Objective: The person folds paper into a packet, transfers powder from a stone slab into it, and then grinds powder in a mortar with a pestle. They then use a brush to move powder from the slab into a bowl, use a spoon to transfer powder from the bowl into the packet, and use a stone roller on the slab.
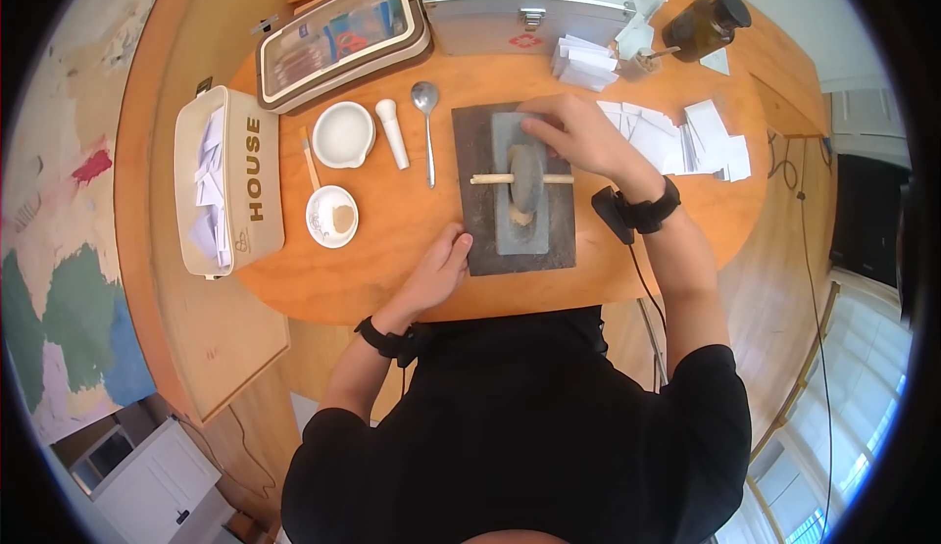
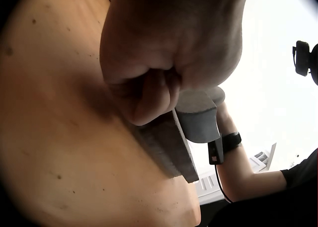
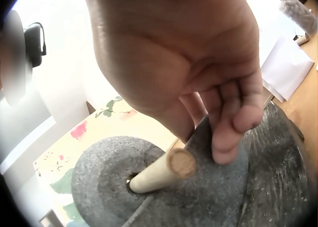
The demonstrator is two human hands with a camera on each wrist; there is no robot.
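A dark rectangular slab [image 1: 474,142] lies on the table with a grey stone grinding trough [image 1: 520,241] on it. Upright in the trough stands a stone grinding wheel [image 1: 528,179], a wooden rod [image 1: 485,179] through its centre. Tan powder [image 1: 520,218] shows in the groove by the wheel. My left hand [image 1: 438,272] grips the slab's near left edge, its fingers curled in the left wrist view. At the trough's far end, my right hand [image 1: 580,138] pinches the tip between thumb and fingers; the right wrist view shows the fingertips [image 3: 226,150] against its side.
Left of the slab are a white mortar [image 1: 344,135], a pestle [image 1: 391,132], a metal spoon [image 1: 425,113] and a small bowl [image 1: 331,218] with powder. A HOUSE bin [image 1: 257,167] holds papers. Behind stands a silver case [image 1: 529,10]; folded papers [image 1: 652,139] lie right.
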